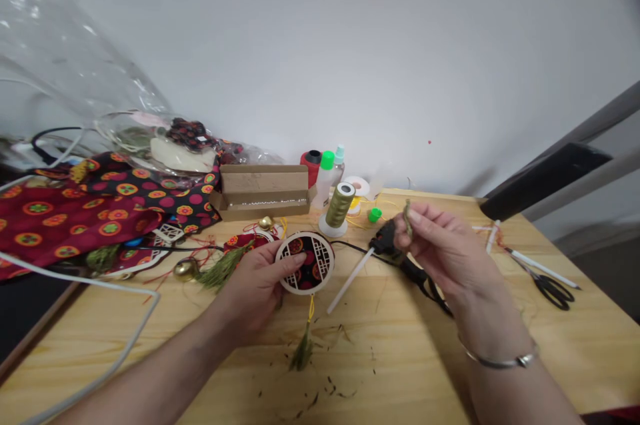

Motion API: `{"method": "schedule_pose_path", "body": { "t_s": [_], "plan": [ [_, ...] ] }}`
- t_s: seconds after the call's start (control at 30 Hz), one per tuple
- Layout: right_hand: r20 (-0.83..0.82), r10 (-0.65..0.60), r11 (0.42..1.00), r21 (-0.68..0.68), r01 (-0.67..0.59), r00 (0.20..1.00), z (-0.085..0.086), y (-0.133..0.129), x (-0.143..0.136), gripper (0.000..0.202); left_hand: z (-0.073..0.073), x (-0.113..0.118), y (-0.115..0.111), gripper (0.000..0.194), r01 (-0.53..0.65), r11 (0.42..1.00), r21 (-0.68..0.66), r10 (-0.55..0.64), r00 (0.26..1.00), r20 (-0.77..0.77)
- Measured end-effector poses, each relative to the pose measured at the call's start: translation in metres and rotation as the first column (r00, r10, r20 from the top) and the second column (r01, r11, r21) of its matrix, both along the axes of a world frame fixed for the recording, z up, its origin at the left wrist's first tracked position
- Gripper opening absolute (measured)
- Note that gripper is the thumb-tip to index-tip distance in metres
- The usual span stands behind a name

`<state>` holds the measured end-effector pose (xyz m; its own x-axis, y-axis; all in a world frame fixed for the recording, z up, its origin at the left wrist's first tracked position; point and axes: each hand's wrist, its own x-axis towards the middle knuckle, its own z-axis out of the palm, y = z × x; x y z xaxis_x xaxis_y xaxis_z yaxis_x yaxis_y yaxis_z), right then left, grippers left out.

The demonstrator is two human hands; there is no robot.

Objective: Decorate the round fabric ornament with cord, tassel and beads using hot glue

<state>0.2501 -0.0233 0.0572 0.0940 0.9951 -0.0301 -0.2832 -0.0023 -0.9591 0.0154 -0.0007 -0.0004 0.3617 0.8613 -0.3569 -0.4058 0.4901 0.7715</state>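
My left hand [257, 285] grips a round ornament [306, 263], its thumb over the dark flowered fabric inside a white lattice rim. From the ornament's lower edge hangs a yellow cord with a green tassel [302, 349]. Raised at the right, my right hand [437, 245] pinches a small piece of green cord [408, 219] between thumb and fingers; its far end is hidden. Behind and below that hand lies a black glue gun [387, 241] with a white glue stick [350, 280] beside it.
A green thread spool [340, 205], a green-capped bottle [325, 179] and an open cardboard box [264, 203] stand at the back. Flowered fabric [75, 211], a gold bell [186, 269] and a white cable [145, 325] are left. Black-handled scissors [553, 291] lie right. Dark scraps dot the front.
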Motion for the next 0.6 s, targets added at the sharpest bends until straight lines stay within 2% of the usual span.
{"method": "schedule_pose_path", "body": {
  "t_s": [0.1, 0.2, 0.27, 0.3, 0.33, 0.4, 0.5, 0.6],
  "plan": [
    [0.197, 0.032, 0.998, 0.047, -0.042, 0.980, 0.018, -0.026, 0.003, 0.016, 0.001, 0.000, -0.001, 0.023, -0.001, 1.000, -0.022, 0.001, 1.000, -0.019],
    [0.486, 0.127, 0.991, -0.033, -0.127, 0.864, 0.015, -0.055, -0.004, 0.008, -0.001, -0.001, -0.004, 0.024, 0.045, 0.999, -0.009, -0.045, 0.999, -0.015],
    [0.662, 0.131, 0.989, -0.032, -0.148, 0.738, -0.001, -0.069, -0.013, 0.008, -0.002, -0.001, -0.005, 0.022, 0.072, 0.997, 0.005, -0.072, 0.997, -0.014],
    [0.754, 0.112, 0.988, -0.012, -0.156, 0.648, -0.012, -0.073, -0.017, 0.011, -0.002, -0.001, -0.005, 0.022, 0.080, 0.997, 0.011, -0.080, 0.997, -0.017],
    [0.821, 0.083, 0.984, 0.024, -0.179, 0.565, -0.024, -0.076, -0.022, 0.013, -0.003, -0.001, -0.006, 0.021, 0.090, 0.996, 0.014, -0.090, 0.996, -0.021],
    [0.894, 0.043, 0.969, 0.071, -0.236, 0.446, -0.047, -0.078, -0.029, 0.022, -0.002, -0.001, -0.006, 0.022, 0.109, 0.994, 0.018, -0.108, 0.994, -0.026],
    [0.935, -0.124, 0.943, 0.215, -0.254, 0.332, -0.071, -0.080, -0.032, 0.033, -0.002, 0.000, -0.006, 0.022, 0.126, 0.992, 0.029, -0.125, 0.992, -0.030],
    [0.927, -0.240, 0.937, 0.299, -0.182, 0.288, -0.080, -0.084, -0.030, 0.025, -0.003, 0.001, -0.006, 0.022, 0.137, 0.990, 0.032, -0.136, 0.990, -0.043]
  ]
}}
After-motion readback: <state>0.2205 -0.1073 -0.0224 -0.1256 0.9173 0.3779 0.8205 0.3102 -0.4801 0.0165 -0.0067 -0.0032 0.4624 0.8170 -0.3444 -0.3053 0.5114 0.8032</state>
